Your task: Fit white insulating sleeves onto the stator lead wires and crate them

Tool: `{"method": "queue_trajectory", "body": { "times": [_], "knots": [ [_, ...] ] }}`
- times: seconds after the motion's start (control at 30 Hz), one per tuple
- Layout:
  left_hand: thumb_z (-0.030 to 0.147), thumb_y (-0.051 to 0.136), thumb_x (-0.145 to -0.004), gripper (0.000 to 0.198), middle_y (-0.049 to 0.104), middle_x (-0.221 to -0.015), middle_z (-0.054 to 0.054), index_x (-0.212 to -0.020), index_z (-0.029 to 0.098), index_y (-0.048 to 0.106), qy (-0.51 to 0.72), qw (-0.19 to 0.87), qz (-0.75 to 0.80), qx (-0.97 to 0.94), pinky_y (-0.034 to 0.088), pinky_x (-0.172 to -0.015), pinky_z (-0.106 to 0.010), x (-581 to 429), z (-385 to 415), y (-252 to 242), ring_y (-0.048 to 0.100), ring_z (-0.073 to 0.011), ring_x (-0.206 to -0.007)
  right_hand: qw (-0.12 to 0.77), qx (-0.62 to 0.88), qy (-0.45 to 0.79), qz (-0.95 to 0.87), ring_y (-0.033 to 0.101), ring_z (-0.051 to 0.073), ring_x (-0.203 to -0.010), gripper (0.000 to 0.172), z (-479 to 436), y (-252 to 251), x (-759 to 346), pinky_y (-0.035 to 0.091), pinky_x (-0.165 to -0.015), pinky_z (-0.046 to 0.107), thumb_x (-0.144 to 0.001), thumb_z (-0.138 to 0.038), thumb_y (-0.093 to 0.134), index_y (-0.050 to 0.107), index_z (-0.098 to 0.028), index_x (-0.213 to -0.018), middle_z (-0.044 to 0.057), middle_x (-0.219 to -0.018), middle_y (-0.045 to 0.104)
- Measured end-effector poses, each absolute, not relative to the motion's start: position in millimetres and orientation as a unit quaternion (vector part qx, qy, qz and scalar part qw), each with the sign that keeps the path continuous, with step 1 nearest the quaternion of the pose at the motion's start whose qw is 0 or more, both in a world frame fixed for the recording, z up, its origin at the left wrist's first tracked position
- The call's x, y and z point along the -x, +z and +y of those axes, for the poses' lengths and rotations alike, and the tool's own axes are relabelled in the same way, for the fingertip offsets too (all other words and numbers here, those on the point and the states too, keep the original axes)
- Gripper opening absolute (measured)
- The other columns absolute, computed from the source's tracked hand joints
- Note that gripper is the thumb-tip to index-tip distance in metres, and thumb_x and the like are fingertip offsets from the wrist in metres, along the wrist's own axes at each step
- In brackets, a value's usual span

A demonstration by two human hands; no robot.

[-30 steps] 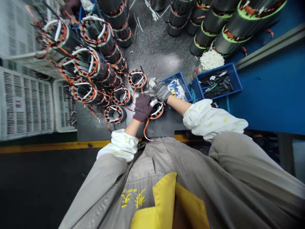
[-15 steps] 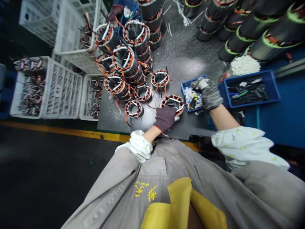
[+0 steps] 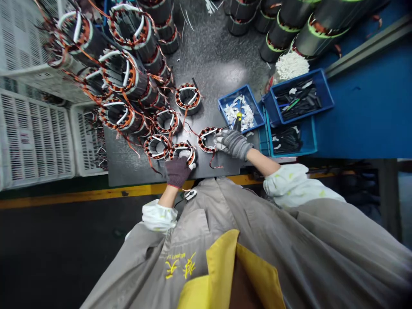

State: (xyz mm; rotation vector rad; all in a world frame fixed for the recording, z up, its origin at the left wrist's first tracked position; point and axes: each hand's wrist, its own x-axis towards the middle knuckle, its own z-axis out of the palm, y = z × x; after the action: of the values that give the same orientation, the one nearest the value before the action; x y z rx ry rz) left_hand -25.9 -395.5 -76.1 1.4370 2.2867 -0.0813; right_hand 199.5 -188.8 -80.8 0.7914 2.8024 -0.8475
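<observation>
My left hand (image 3: pixel 177 171), in a dark maroon glove, is closed on the near rim of a copper-wound stator (image 3: pixel 183 150) at the front edge of the dark table (image 3: pixel 212 73). My right hand (image 3: pixel 233 143), in a grey glove, rests against a second stator (image 3: pixel 207 138) just to the right of the first. Its fingers are curled, apparently round the black handle of a tool with a yellow end (image 3: pixel 238 121) that points up over a blue bin of white slips (image 3: pixel 240 112). A third stator (image 3: pixel 156 146) lies left of my left hand.
Tall stacks of wound stators (image 3: pixel 122 77) crowd the table's left and back. White slatted crates (image 3: pixel 35 137) stand at the left. Blue bins of black pieces (image 3: pixel 298 98) and a heap of white pieces (image 3: pixel 289 65) sit right. Dark green-ringed stators (image 3: pixel 289 30) stand behind them.
My left hand left the right-hand stator and took the one to its left. My right hand came back from the blue bin to the right-hand stator. The view swung.
</observation>
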Motion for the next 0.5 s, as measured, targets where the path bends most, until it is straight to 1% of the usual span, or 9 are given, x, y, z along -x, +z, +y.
{"method": "queue_trajectory", "body": {
  "times": [0.07, 0.13, 0.2, 0.27, 0.33, 0.37, 0.43, 0.5],
  "knots": [
    [0.051, 0.066, -0.104, 0.043, 0.079, -0.133, -0.024, -0.128, 0.018, 0.078, -0.081, 0.183, 0.819, -0.538, 0.047, -0.115, -0.061, 22, -391, -80, 0.068, -0.0446, -0.133, 0.119, -0.209, -0.211, 0.947, 0.062, 0.041, -0.143, 0.048, -188, -77, -185, 0.046, -0.122, 0.057, -0.113, -0.038, 0.051, 0.076, -0.008, -0.141, 0.025, -0.158, 0.068],
    [0.046, 0.062, -0.106, 0.045, 0.077, -0.138, -0.026, -0.138, 0.017, 0.076, -0.074, 0.154, 0.826, -0.537, 0.045, -0.117, -0.064, 19, -384, -77, 0.064, -0.0461, -0.139, 0.144, -0.194, -0.174, 0.955, 0.06, 0.042, -0.142, 0.048, -188, -76, -179, 0.046, -0.119, 0.058, -0.114, -0.038, 0.049, 0.076, -0.009, -0.141, 0.024, -0.157, 0.069],
    [0.04, 0.057, -0.108, 0.051, 0.075, -0.146, -0.025, -0.152, 0.018, 0.07, -0.022, 0.122, 0.839, -0.53, 0.047, -0.116, -0.061, 12, -375, -69, 0.063, -0.0447, -0.141, 0.149, -0.191, -0.165, 0.956, 0.06, 0.042, -0.141, 0.044, -189, -78, -179, 0.046, -0.118, 0.057, -0.114, -0.032, 0.048, 0.077, -0.009, -0.138, 0.024, -0.155, 0.07],
    [0.036, 0.05, -0.111, 0.055, 0.073, -0.152, -0.021, -0.163, 0.02, 0.062, 0.048, 0.107, 0.831, -0.543, 0.051, -0.115, -0.053, -1, -359, -59, 0.067, -0.0398, -0.139, 0.147, -0.196, -0.169, 0.955, 0.061, 0.042, -0.139, 0.042, -189, -80, -182, 0.047, -0.116, 0.058, -0.112, -0.025, 0.046, 0.078, -0.009, -0.135, 0.025, -0.151, 0.072],
    [0.039, 0.049, -0.113, 0.058, 0.076, -0.149, -0.017, -0.169, 0.023, 0.055, 0.074, 0.149, 0.801, -0.575, 0.055, -0.109, -0.045, -17, -336, -55, 0.073, -0.0351, -0.132, 0.147, -0.202, -0.171, 0.953, 0.062, 0.043, -0.138, 0.042, -190, -81, -185, 0.048, -0.115, 0.058, -0.111, -0.023, 0.045, 0.079, -0.008, -0.132, 0.027, -0.149, 0.073],
    [0.042, 0.053, -0.113, 0.06, 0.078, -0.144, -0.016, -0.169, 0.024, 0.053, 0.057, 0.186, 0.788, -0.584, 0.057, -0.105, -0.043, -25, -324, -56, 0.076, -0.0349, -0.128, 0.148, -0.2, -0.172, 0.953, 0.062, 0.043, -0.138, 0.043, -191, -80, -185, 0.047, -0.116, 0.058, -0.111, -0.023, 0.046, 0.079, -0.007, -0.132, 0.028, -0.149, 0.072],
    [0.048, 0.06, -0.11, 0.061, 0.083, -0.133, -0.015, -0.167, 0.024, 0.055, 0.004, 0.249, 0.778, -0.577, 0.06, -0.099, -0.042, -34, -301, -63, 0.08, -0.0363, -0.121, 0.146, -0.194, -0.175, 0.954, 0.062, 0.043, -0.139, 0.044, -191, -77, -184, 0.046, -0.119, 0.058, -0.112, -0.027, 0.046, 0.078, -0.006, -0.134, 0.028, -0.15, 0.071],
    [0.05, 0.063, -0.108, 0.058, 0.084, -0.127, -0.016, -0.159, 0.023, 0.06, -0.01, 0.274, 0.786, -0.554, 0.061, -0.097, -0.043, -36, -287, -75, 0.081, -0.037, -0.118, 0.143, -0.195, -0.185, 0.952, 0.062, 0.044, -0.139, 0.046, -191, -73, -180, 0.045, -0.121, 0.059, -0.113, -0.035, 0.048, 0.077, -0.006, -0.135, 0.028, -0.149, 0.071]
  ]
}}
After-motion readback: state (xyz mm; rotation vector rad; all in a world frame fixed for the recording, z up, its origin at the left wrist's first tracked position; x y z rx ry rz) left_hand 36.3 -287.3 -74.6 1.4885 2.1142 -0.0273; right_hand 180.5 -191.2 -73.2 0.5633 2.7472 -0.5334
